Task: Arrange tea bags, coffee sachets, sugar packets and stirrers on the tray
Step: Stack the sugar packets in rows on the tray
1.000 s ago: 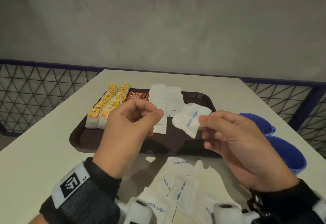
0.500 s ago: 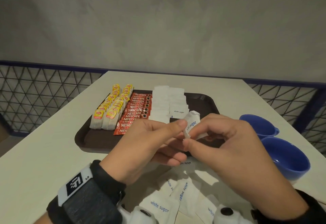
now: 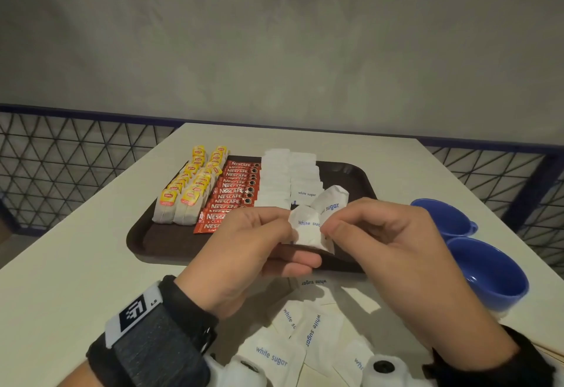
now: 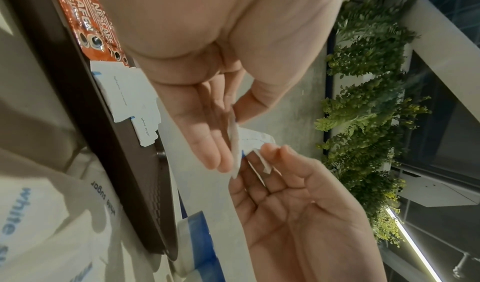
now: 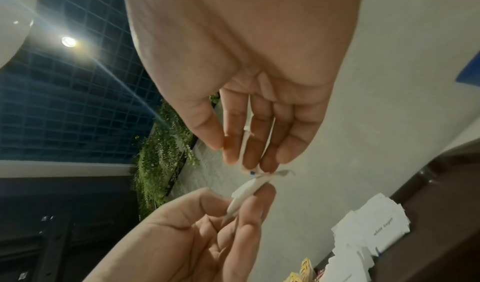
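Note:
Above the tray's near edge, my left hand (image 3: 285,235) pinches a white sugar packet (image 3: 306,231) between thumb and fingers. My right hand (image 3: 331,225) pinches a second sugar packet (image 3: 331,202), which overlaps the first. The wrist views show both packets edge-on: the left-hand packet (image 4: 235,142) and the right-hand packet (image 5: 245,142). The dark brown tray (image 3: 143,234) holds two rows of yellow-tagged tea bags (image 3: 189,194), a row of red coffee sachets (image 3: 235,194) and two rows of sugar packets (image 3: 290,173). Its right part is bare.
Several loose sugar packets (image 3: 308,331) lie on the white table in front of the tray, under my wrists. Two blue cups (image 3: 488,276) stand to the right of the tray. A mesh railing (image 3: 61,157) runs behind the table.
A second ago my hands were apart, with one packet in the right hand. They came together over the tray's near edge, and now each pinches a packet.

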A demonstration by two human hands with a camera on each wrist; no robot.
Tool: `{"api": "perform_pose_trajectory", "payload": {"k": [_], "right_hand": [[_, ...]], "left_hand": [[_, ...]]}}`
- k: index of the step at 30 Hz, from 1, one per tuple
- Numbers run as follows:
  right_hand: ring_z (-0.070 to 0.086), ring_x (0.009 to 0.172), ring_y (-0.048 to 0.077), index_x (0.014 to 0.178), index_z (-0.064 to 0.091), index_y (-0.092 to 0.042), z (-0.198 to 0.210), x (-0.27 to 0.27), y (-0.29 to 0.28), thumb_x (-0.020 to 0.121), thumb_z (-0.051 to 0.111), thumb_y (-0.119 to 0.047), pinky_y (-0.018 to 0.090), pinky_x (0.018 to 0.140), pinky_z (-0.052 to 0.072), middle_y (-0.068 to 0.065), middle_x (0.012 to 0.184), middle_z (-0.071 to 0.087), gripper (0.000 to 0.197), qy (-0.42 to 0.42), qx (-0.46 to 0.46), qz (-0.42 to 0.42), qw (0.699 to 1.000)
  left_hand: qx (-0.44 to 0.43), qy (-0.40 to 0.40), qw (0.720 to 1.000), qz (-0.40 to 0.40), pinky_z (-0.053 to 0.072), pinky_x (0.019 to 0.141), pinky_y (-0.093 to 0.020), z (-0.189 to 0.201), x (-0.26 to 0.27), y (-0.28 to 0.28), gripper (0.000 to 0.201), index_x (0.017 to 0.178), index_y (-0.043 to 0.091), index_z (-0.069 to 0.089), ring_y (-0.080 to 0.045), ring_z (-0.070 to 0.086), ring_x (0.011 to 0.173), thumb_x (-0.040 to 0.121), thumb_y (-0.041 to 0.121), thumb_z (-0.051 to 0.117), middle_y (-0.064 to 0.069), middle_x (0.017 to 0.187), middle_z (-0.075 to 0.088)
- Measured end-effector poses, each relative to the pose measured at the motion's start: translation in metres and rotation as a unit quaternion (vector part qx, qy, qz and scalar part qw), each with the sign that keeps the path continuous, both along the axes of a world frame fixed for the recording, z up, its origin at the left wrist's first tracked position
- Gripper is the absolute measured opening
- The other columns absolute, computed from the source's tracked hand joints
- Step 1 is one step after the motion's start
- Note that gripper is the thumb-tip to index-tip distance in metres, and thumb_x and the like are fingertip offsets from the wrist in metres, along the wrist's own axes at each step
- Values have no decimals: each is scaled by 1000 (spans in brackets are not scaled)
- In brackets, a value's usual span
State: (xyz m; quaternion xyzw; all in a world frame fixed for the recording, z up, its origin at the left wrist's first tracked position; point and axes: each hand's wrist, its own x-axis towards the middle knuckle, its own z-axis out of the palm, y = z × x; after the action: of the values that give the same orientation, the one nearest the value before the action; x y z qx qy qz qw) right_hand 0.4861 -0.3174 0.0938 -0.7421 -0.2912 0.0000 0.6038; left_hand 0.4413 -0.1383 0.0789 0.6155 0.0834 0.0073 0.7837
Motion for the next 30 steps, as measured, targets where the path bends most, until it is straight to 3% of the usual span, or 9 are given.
{"api": "perform_pose_trajectory", "payload": {"k": [3,7,13,17,19,22,25,28,30], "right_hand": [[61,66,12,73,79,-15,-1,2,1,88,70,-7,26,67,49,5,70,71,18,32,24,-2,999],[62,77,20,77,81,-12,2,4,-2,89,64,-5,34,70,48,17,80,72,21,100,63,24,993],[60,77,25,84,84,-19,-2,7,-1,92,65,-6,35,68,48,20,91,73,24,139,-36,33,989],[62,83,41,90,84,-22,-4,8,-1,92,65,-7,40,74,51,19,92,74,24,151,-30,36,987],[64,92,46,91,83,-22,-3,7,-1,93,66,-10,41,76,53,17,92,75,21,158,-29,43,986],[69,86,40,89,79,-23,0,4,3,94,65,-25,39,71,57,12,91,76,15,162,-16,39,986],[70,74,28,86,66,-19,-2,6,3,86,63,-46,38,64,55,11,84,73,28,154,0,-15,988],[66,67,22,96,61,-16,-1,8,0,91,70,-28,36,60,51,14,79,72,16,148,14,-30,988],[64,64,18,104,63,-17,0,8,-1,89,73,-13,31,58,50,14,77,71,19,149,24,-15,988]], "left_hand": [[-13,1,1000,15,64,68,-31,-1,1,-1,22,109,-12,68,-29,78,78,98,-5,51,-23,98,77],[-29,1,999,20,65,71,-29,-1,1,-2,23,114,-6,69,-30,78,88,102,-1,50,-22,103,77],[-83,-19,996,14,62,84,-40,1,0,4,23,113,-2,71,-24,76,83,100,11,56,-17,101,78],[-39,-52,998,15,63,79,-33,-1,1,3,30,107,2,76,-25,76,86,88,23,70,-15,100,78],[-17,-58,998,31,64,76,-32,-3,2,3,21,100,7,78,-21,76,81,87,22,71,-12,95,78],[-5,-60,997,54,62,77,-37,-3,3,3,13,93,6,73,-9,69,62,94,16,66,-1,73,74],[-4,-62,997,56,58,84,-45,-3,2,1,14,85,8,75,-5,59,51,92,17,67,6,56,62],[-4,-70,997,43,60,75,-38,-2,1,0,16,74,14,79,-6,60,56,84,23,71,2,62,64],[-1,-75,997,31,59,70,-33,-2,1,-1,18,70,15,79,-6,60,58,83,25,71,3,65,65]]}}
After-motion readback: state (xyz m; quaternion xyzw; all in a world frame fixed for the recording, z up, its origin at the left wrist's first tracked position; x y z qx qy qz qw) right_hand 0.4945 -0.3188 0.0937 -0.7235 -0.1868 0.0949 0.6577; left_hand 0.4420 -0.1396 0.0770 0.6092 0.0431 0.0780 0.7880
